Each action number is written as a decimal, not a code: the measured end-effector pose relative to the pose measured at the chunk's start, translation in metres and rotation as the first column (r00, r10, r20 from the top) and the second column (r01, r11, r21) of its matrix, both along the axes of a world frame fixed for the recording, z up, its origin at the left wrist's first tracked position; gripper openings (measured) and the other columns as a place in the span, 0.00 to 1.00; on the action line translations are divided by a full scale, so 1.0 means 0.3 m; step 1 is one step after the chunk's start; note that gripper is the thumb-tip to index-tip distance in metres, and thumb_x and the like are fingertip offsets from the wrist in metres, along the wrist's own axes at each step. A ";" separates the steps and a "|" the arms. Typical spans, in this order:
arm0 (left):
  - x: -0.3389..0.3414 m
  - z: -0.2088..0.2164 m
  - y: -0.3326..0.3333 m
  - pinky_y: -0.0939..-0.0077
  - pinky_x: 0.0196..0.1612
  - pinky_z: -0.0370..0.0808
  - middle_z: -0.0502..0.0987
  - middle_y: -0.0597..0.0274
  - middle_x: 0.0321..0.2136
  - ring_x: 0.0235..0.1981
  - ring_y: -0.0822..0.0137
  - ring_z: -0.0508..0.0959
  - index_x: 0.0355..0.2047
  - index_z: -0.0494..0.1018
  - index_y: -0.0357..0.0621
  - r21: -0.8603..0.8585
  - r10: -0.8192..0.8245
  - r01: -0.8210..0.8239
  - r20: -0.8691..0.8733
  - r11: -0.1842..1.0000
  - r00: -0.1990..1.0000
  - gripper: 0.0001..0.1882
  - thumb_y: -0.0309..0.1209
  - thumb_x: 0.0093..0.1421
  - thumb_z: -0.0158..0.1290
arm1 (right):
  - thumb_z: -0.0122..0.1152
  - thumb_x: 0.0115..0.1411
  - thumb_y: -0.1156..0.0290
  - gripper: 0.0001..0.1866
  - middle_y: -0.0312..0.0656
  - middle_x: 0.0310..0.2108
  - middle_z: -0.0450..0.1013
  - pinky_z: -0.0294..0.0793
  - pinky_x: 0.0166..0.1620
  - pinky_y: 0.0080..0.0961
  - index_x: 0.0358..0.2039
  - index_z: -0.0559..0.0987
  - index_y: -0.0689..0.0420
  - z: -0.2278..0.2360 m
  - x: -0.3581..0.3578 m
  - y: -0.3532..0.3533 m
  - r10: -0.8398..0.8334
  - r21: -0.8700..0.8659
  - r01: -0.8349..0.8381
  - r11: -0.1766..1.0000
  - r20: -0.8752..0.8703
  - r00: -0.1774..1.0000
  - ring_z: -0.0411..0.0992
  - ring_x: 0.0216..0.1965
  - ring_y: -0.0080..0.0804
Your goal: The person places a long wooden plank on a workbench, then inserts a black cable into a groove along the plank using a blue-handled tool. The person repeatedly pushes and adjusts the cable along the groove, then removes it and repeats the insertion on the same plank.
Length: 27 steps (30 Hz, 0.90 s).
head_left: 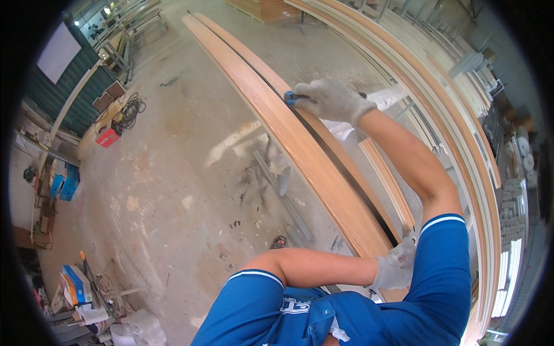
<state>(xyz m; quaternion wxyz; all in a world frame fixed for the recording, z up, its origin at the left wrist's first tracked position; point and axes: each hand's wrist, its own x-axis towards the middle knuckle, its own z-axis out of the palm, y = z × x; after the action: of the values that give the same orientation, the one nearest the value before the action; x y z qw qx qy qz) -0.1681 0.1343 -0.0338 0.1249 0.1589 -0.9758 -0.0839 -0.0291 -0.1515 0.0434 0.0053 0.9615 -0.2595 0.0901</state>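
A long wood-grain profile runs from the far left toward my body, with a black strip along a lengthwise groove. My right hand, in a grey work glove, is closed around a small blue hand tool over the groove, partway along. Its blue end pokes out beyond the fingers; the glove covers most of it, so its exact kind is unclear. At the near end, my gloved left hand grips the profile, fingers curled by its right edge beside the black strip. Part of that grip is hidden.
Long stacked profiles curve along the right side. A shorter wood-grain piece lies between them and the work. Grey metal bars are underneath. On the left floor are a red box, a coiled cable and a blue carton.
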 end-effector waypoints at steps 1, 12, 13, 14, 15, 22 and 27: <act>0.017 0.015 -0.003 0.60 0.42 0.77 0.82 0.53 0.40 0.38 0.58 0.81 0.45 0.81 0.38 0.059 -0.017 0.019 -0.030 0.998 0.999 0.19 0.41 0.62 0.54 | 0.55 0.70 0.51 0.15 0.43 0.28 0.81 0.79 0.37 0.46 0.43 0.82 0.45 -0.006 -0.055 0.042 0.043 0.001 -0.043 0.999 0.044 0.998 0.81 0.32 0.46; 0.067 0.034 -0.017 0.61 0.32 0.76 0.82 0.49 0.32 0.29 0.57 0.82 0.26 0.83 0.41 0.032 0.082 -0.076 -0.361 0.997 0.929 0.08 0.31 0.50 0.57 | 0.62 0.66 0.56 0.13 0.42 0.19 0.72 0.76 0.30 0.38 0.36 0.78 0.52 0.075 -0.584 0.558 0.062 0.035 -0.059 0.998 -0.102 0.993 0.77 0.24 0.41; 0.073 0.041 -0.029 0.62 0.32 0.76 0.82 0.48 0.32 0.29 0.57 0.82 0.26 0.83 0.40 0.043 0.063 -0.051 -0.330 0.998 0.942 0.08 0.31 0.49 0.57 | 0.63 0.66 0.57 0.12 0.42 0.20 0.73 0.77 0.31 0.38 0.38 0.79 0.52 0.087 -0.630 0.603 0.050 0.039 -0.045 0.998 -0.139 0.989 0.78 0.25 0.40; 0.078 0.049 -0.037 0.60 0.36 0.77 0.82 0.48 0.32 0.33 0.54 0.83 0.28 0.82 0.38 0.136 0.066 -0.030 -0.270 0.990 0.961 0.10 0.32 0.53 0.57 | 0.64 0.65 0.58 0.12 0.42 0.21 0.75 0.78 0.32 0.38 0.40 0.80 0.52 0.091 -0.668 0.631 0.035 0.043 -0.028 0.999 -0.188 0.981 0.79 0.26 0.40; 0.079 0.060 -0.045 0.58 0.41 0.78 0.82 0.48 0.33 0.37 0.52 0.83 0.29 0.80 0.36 0.224 0.072 -0.031 -0.177 0.974 0.982 0.11 0.34 0.56 0.56 | 0.65 0.64 0.58 0.13 0.43 0.23 0.76 0.78 0.33 0.37 0.43 0.80 0.51 0.093 -0.707 0.644 0.044 0.140 -0.032 0.990 -0.086 0.995 0.80 0.28 0.40; 0.087 0.122 -0.088 0.56 0.49 0.76 0.79 0.51 0.42 0.44 0.49 0.80 0.36 0.79 0.39 0.306 0.097 -0.025 -0.223 0.952 0.970 0.17 0.43 0.66 0.56 | 0.74 0.51 0.63 0.29 0.41 0.31 0.82 0.79 0.38 0.28 0.54 0.79 0.56 0.091 -1.112 0.871 -0.607 0.814 0.266 0.517 0.130 0.784 0.78 0.29 0.27; 0.092 0.157 -0.110 0.55 0.47 0.75 0.78 0.51 0.40 0.44 0.45 0.79 0.35 0.79 0.40 0.332 0.194 -0.081 -0.324 0.940 0.926 0.15 0.41 0.68 0.55 | 0.77 0.48 0.61 0.31 0.38 0.26 0.76 0.74 0.30 0.25 0.51 0.79 0.60 0.081 -1.409 1.180 -0.629 0.845 0.492 0.211 -0.268 0.730 0.73 0.23 0.24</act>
<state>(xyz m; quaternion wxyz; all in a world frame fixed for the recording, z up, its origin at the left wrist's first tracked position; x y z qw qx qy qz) -0.1406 0.1013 0.0133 0.2763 0.2279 -0.8981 -0.2553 -0.4519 0.2025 0.0677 -0.4745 0.6485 -0.5952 -0.0014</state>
